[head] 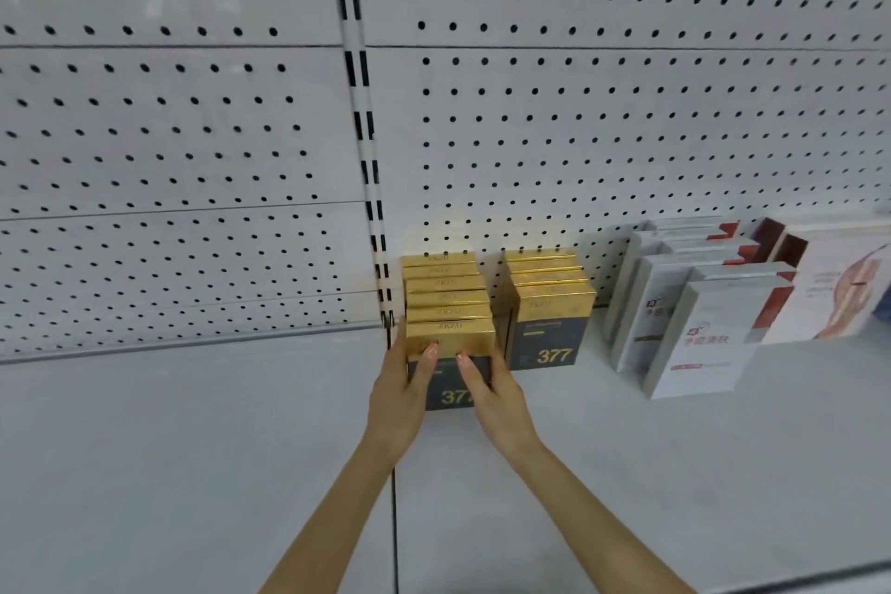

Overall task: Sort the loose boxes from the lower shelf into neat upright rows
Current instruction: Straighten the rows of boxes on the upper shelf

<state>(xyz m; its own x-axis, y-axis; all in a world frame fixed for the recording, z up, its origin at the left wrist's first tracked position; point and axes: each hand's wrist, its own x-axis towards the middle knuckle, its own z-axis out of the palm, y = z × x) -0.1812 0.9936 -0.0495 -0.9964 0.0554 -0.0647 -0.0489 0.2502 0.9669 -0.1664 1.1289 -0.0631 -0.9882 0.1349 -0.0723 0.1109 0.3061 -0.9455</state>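
Two upright rows of gold-topped dark boxes marked 377 stand on the white shelf against the pegboard. The left row (446, 299) holds several boxes; the right row (549, 304) is shorter. My left hand (402, 393) and my right hand (492, 396) both clasp the front box of the left row (451, 342), one on each side, fingertips resting on its gold top edge. That box stands upright, pressed against the ones behind it. Its dark face is partly hidden by my fingers.
To the right stand several white-and-red boxes (699, 328) in leaning rows, then a larger white carton (839, 289). A slotted upright post (371, 188) divides the pegboard. The white shelf (193, 449) stretches left, with a seam running toward me.
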